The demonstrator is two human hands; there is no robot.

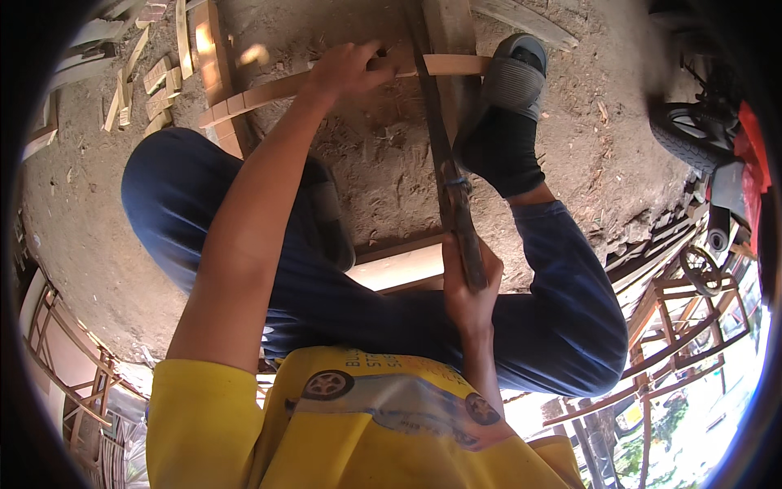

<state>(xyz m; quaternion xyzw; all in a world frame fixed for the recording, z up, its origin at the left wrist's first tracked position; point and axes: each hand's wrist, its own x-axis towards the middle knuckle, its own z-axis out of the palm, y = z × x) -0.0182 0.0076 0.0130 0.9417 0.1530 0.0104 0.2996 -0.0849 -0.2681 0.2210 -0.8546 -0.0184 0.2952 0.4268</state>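
A long, narrow wooden strip [273, 91] lies crosswise in front of me, curved in this wide picture, with marks across its left part. My left hand [350, 72] grips it left of the saw, its fingers bent over the wood and slightly blurred. In my right hand [472, 281] is the dark handle of a handsaw [437, 134]. Its long blade points away from me and crosses the strip. Just right of the blade, my sandalled foot [516, 85] rests at the strip's right end. Whether the teeth have cut into the wood cannot be seen.
Wooden beams [453, 28] lie under the strip on the dirt floor. Short wood offcuts [159, 94] are scattered at the far left. A motorbike wheel [692, 134] stands at the right, above stacked wood and a wooden frame [672, 314]. A pale board [407, 265] lies between my legs.
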